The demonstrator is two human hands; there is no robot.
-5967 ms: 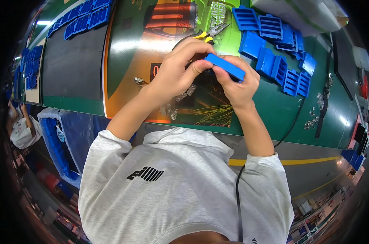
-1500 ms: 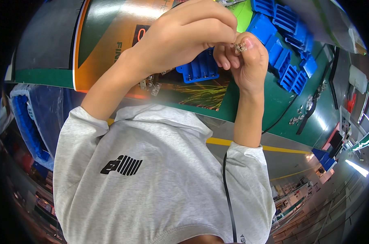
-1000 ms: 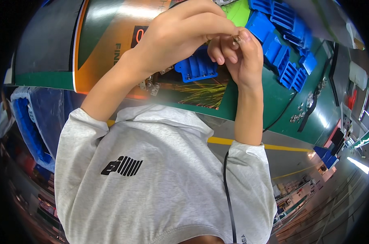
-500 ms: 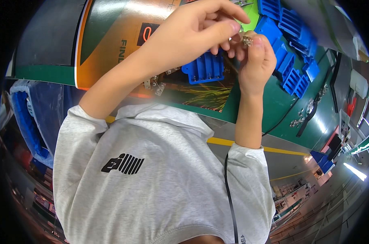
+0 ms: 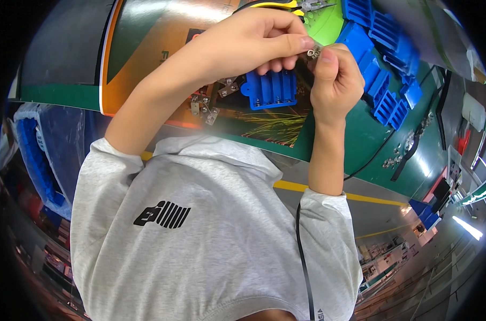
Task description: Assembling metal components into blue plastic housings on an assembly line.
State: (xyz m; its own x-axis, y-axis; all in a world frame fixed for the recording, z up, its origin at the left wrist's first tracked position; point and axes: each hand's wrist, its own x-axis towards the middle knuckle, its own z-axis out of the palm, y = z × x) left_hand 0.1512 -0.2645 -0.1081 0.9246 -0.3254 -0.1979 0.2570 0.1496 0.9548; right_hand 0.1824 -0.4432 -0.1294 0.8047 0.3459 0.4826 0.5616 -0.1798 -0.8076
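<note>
My left hand (image 5: pixel 272 43) reaches in from the left, its thumb and forefinger pinched at a small shiny metal clip (image 5: pixel 313 52). My right hand (image 5: pixel 336 75) is closed, with the same clip between its thumb and curled forefinger. Fingers cover much of the clip, so its full shape is hidden. Just below my left fingers lies a blue slotted plastic case (image 5: pixel 272 91) with small metal bits along its near edge. Several loose metal plates (image 5: pixel 204 108) with screws lie beneath my left forearm, left of the case.
Pliers (image 5: pixel 277 5) with yellow-and-black handles lie at the far edge beside a green surface (image 5: pixel 326 27). Several blue slotted cases (image 5: pixel 379 88) are heaped on the right. Small metal parts (image 5: pixel 395 156) and a black strip (image 5: pixel 405 158) lie on the green table (image 5: pixel 371 155).
My left hand has come down and its fingertips now meet the metal clip at my right thumb. The pliers' handles have come into sight behind it.
</note>
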